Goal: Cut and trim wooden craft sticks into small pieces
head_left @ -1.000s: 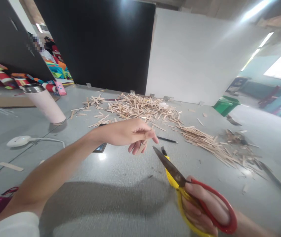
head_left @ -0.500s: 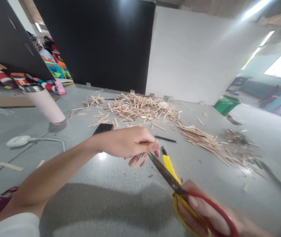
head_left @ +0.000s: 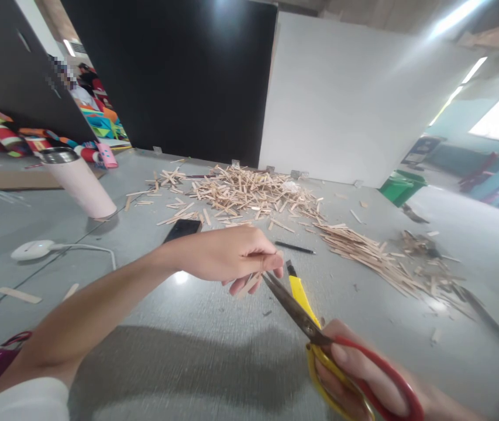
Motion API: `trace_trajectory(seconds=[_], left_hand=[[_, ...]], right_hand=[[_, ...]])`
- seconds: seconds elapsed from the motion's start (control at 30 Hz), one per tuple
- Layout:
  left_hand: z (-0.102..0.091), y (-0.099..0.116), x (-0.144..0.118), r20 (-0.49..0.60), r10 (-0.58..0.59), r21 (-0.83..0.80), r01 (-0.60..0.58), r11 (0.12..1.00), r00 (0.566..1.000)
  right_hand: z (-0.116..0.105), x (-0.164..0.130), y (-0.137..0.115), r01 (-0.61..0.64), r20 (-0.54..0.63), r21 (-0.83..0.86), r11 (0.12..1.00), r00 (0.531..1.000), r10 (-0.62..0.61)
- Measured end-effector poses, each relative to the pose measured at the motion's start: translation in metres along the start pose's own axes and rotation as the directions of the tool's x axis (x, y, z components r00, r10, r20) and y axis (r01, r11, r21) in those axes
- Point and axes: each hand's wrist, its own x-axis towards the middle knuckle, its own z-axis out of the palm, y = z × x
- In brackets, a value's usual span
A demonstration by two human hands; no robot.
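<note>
My left hand (head_left: 236, 254) is closed around thin pale wooden sticks (head_left: 249, 283), whose ends show below the fingers. My right hand (head_left: 350, 368) grips scissors (head_left: 295, 310) by their red and yellow handles. The scissor tips reach up to my left fingertips beside the sticks; whether the blades touch wood is hard to make out. Behind the blades lies a yellow utility knife (head_left: 300, 295), flat on the grey table (head_left: 214, 339). A black pen (head_left: 295, 247) rests just past my left fingers, and a dark phone (head_left: 183, 229) is partly behind my left wrist.
A large heap of short wooden sticks (head_left: 244, 193) lies at the back, with a row of longer sticks (head_left: 363, 251) to the right. At left stand a pink tumbler (head_left: 80, 184) and a white corded device (head_left: 34, 250). Black (head_left: 179, 76) and white panels (head_left: 328, 99) rise behind.
Almost nothing differs. The scissor blades look slightly further apart at the tips, and the sticks under my left fingers have shifted a little.
</note>
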Motion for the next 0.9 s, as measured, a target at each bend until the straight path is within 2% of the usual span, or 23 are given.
trace_trajectory(seconds=[0.23,0.43,0.53,0.63,0.7,0.83,0.9], left_hand=[[0.002,-0.002,0.003,-0.043,0.102,0.017,-0.101,0.995,0.994],[-0.002,-0.004,0.004,0.034,0.05,0.082,-0.053,0.995,0.998],[-0.003,-0.006,0.005,0.031,0.031,0.093,-0.034,0.995,0.999],[-0.003,-0.009,0.009,0.013,0.013,0.093,-0.014,0.996,1.0],[-0.002,-0.012,0.013,-0.002,0.014,0.111,-0.014,0.994,1.0],[-0.001,-0.019,0.021,-0.038,0.014,0.104,-0.01,0.995,0.999],[-0.002,-0.024,0.025,-0.034,0.017,0.05,-0.015,0.999,0.999]], right_hand=[[-0.002,0.004,-0.009,-0.087,-0.019,-0.157,0.984,0.996,0.085],[-0.001,0.005,-0.023,-0.165,-0.082,-0.242,0.956,0.985,0.149],[-0.001,0.004,-0.024,-0.169,-0.078,-0.224,0.96,0.985,0.155],[-0.003,0.005,-0.016,-0.19,-0.111,-0.143,0.971,0.978,0.175],[-0.005,0.008,-0.006,-0.219,-0.116,-0.016,0.976,0.97,0.215],[-0.012,0.016,0.013,-0.283,0.038,0.378,0.881,0.956,0.29],[-0.014,0.018,0.017,-0.279,0.083,0.471,0.837,0.959,0.273]])
